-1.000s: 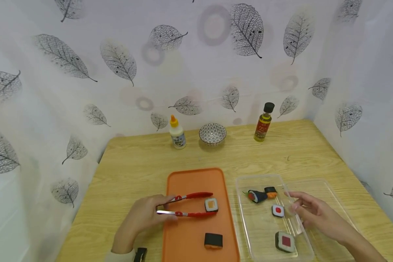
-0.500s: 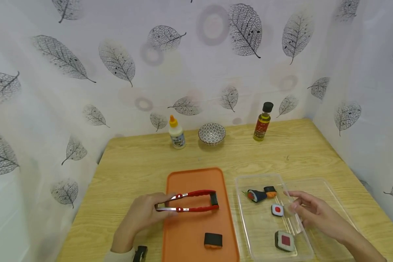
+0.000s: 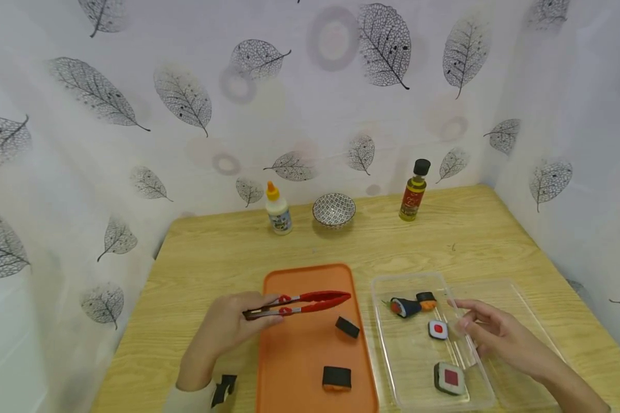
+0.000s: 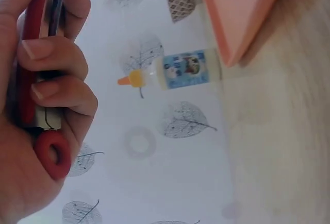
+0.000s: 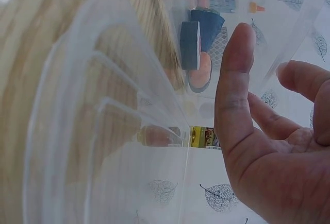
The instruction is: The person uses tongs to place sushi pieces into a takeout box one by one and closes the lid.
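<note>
My left hand (image 3: 232, 321) grips red-and-silver kitchen tongs (image 3: 320, 301) above the orange tray (image 3: 299, 361); their tips lie nearly together with nothing between them. Just below the tips, a toy sushi roll (image 3: 347, 327) rests on the tray, dark side up. A second piece, a dark-topped toy sushi (image 3: 336, 377), lies nearer the front. The left wrist view shows fingers curled round the tongs' red handle (image 4: 31, 80). My right hand (image 3: 501, 338) is at the right rim of a clear plastic box (image 3: 408, 367), its fingers loosely bent; whether they touch it is unclear.
Inside the box lie a toy hand roll (image 3: 407, 308) and several sushi pieces, including a large roll (image 3: 449, 378). A clear lid (image 3: 516, 310) lies right of it. At the back stand a white squeeze bottle (image 3: 279, 215), a patterned bowl (image 3: 333, 210) and an oil bottle (image 3: 413, 192).
The tongs held the sushi roll upright between their tips half a second ago. Now the roll lies tipped on the tray, and the tongs have narrowed and shifted slightly away. The right hand stays put.
</note>
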Demonstrator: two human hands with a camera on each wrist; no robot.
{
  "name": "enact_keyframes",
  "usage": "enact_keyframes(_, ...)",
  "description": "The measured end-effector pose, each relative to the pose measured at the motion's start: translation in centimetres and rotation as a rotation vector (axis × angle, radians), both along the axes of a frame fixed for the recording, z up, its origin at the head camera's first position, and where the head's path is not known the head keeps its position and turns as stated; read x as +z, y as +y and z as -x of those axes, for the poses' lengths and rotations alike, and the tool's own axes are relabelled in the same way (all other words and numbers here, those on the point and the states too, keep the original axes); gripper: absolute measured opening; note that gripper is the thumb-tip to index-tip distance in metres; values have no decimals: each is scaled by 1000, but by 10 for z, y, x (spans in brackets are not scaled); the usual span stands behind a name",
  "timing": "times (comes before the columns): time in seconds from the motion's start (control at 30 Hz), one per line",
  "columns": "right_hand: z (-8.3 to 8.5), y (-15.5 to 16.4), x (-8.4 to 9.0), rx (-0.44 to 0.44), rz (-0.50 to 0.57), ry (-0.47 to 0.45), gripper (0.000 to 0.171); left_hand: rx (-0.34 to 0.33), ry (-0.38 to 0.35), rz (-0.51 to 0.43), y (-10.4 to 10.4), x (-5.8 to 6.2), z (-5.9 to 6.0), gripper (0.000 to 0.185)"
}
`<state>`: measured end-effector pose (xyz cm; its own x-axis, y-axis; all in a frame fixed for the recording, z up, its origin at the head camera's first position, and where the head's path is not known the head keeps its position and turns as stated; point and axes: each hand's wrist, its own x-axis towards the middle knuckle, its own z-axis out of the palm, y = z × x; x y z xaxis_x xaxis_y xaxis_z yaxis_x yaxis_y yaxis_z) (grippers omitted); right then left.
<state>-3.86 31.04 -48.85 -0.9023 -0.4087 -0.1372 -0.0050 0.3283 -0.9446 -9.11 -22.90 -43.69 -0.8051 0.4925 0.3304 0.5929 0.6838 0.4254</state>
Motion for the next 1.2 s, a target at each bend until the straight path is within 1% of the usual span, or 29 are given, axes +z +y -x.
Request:
enact_keyframes(0.1, 0, 1, -1, -1, 8, -4, 45, -7, 45, 26, 0, 4, 2, 49)
enact_keyframes(0.13, 0, 1, -1, -1, 14, -10, 45, -11, 42, 49, 0, 5, 3, 51)
enact_keyframes(0.17, 0, 1, -2, 1, 20, -17, 46, -22, 19, 71, 0, 5, 3, 51)
enact_keyframes(0.2, 0, 1, -2, 3, 27, -23, 47, -37, -13, 83, 0, 5, 3, 52)
enact_keyframes(0.3, -1, 1, -3, 8, 37, -29, 48, -67, -166, 116, 0, 0, 2, 56)
enact_keyframes(0.37, -2, 1, -3, 10, 33, -8, 47, -90, -263, 119, 1, -5, 1, 58)
enact_keyframes(0.43, -2, 1, -3, 8, 28, 9, 47, -105, -320, 129, 2, -9, 1, 62)
enact_keyframes(0.53, -2, 1, -3, 8, 30, 25, 46, -117, -376, 143, 4, -15, 2, 65)
enact_keyframes(0.63, -2, 1, -4, 15, 41, 28, 47, -119, -418, 147, 5, -18, 2, 66)
enact_keyframes(0.77, -2, 1, -5, 17, 42, 26, 47, -124, -458, 132, 5, -19, 3, 68)
enact_keyframes(1.0, -1, 2, -3, 12, 29, -17, 46, -154, -539, 101, 5, -19, 4, 71)
enact_keyframes(1.2, 0, 2, -2, 10, 16, -40, 46, -154, -571, 113, 4, -20, 5, 70)
